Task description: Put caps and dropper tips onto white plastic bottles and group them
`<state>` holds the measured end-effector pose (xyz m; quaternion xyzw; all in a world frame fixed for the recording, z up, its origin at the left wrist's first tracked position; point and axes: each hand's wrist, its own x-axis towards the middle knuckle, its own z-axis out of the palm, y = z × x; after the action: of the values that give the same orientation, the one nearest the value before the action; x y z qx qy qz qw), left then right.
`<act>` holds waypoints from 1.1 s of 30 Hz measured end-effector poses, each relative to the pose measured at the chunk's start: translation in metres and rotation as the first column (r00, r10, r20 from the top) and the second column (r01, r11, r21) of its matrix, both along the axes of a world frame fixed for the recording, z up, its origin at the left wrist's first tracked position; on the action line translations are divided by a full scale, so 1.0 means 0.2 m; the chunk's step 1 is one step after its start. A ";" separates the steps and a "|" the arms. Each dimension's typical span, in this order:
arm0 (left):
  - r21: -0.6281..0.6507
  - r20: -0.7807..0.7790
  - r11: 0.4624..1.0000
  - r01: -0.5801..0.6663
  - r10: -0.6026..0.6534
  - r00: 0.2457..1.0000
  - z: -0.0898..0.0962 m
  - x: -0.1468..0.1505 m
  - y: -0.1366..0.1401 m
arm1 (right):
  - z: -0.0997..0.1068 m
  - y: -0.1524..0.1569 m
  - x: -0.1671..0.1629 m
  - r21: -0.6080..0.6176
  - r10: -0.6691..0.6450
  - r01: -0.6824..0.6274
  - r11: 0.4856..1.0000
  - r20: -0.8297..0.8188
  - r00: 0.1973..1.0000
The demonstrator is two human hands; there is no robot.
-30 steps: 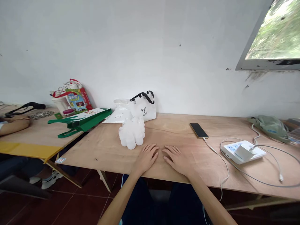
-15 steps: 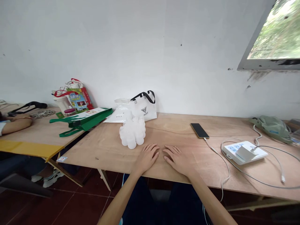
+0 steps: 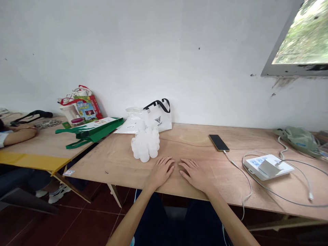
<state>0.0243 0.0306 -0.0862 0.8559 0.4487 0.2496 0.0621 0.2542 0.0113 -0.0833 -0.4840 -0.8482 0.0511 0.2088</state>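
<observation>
My left hand (image 3: 160,172) lies palm down on the wooden table (image 3: 123,171), fingers stretched out and holding nothing. Beside it, a short gap away, my right hand (image 3: 194,173) rests flat in the same way with its fingers extended. Just beyond my left hand stands a lumpy white translucent object (image 3: 145,143) made of several rounded columns; its kind is unclear. Behind that are a white bag with black handles (image 3: 161,119) and a white plastic packet (image 3: 130,123). A phone (image 3: 219,142) with a white cable plugged in lies to the right of my right hand.
A white power strip (image 3: 268,167) with a plugged-in adapter and loose cables sits at the right, near a grey-green cloth bag (image 3: 297,140). On the neighbouring table are a green bag (image 3: 102,131), other bags and a person's arm (image 3: 22,136).
Both hands stay where they were on the table. The view has shifted very slightly; no object has visibly moved.
</observation>
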 end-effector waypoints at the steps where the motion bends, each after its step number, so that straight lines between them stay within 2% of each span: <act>1: 0.003 0.000 1.000 0.000 0.000 1.000 0.00 0.00 0.00 | 0.00 0.00 0.00 0.000 0.003 -0.003 1.000 -0.003 1.000; 6: -0.014 0.035 1.000 0.015 -0.015 0.999 0.02 0.00 0.00 | -0.01 0.01 0.01 0.005 0.019 -0.019 1.000 -0.025 1.000; 10: -0.086 0.185 0.996 0.029 -0.013 0.983 0.07 0.00 0.00 | 0.00 0.00 0.01 -0.002 0.012 -0.012 1.000 -0.020 1.000; 12: -0.044 0.289 0.999 0.000 0.013 0.957 0.13 -0.01 -0.01 | 0.01 0.00 0.01 0.001 0.016 -0.016 1.000 -0.026 1.000; 14: 0.090 0.390 0.993 -0.080 0.039 0.920 0.20 -0.03 -0.02 | 0.01 0.00 0.01 -0.001 0.024 -0.024 1.000 -0.028 0.999; 16: 0.257 0.485 0.942 -0.218 0.070 0.872 0.27 -0.07 -0.03 | 0.02 0.00 0.01 -0.008 0.028 -0.028 1.000 -0.028 0.999; 18: 0.364 0.569 0.841 -0.400 0.139 0.811 0.34 -0.12 -0.04 | 0.02 0.00 0.01 -0.015 0.026 -0.026 1.000 -0.029 0.999; 20: 0.388 0.624 0.736 -0.555 0.233 0.746 0.38 -0.18 -0.04 | 0.02 0.00 0.01 -0.018 0.017 -0.018 1.000 -0.029 0.999; 22: 0.368 0.627 0.688 -0.626 0.314 0.713 0.40 -0.24 -0.03 | 0.02 -0.01 0.00 -0.019 0.012 -0.013 1.000 -0.032 0.999; 26: 0.319 0.529 0.737 -0.596 0.383 0.757 0.37 -0.30 0.01 | 0.03 -0.01 0.00 -0.027 0.011 -0.012 1.000 -0.044 0.999; 33: 0.266 0.373 0.816 -0.513 0.403 0.836 0.25 -0.27 0.08 | 0.02 -0.01 0.00 -0.020 0.013 -0.014 1.000 -0.044 0.999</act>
<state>-0.0299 0.0462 -0.0360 0.6694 0.5760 0.4607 -0.0890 0.2551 0.0094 -0.0787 -0.4791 -0.8462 0.0719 0.2221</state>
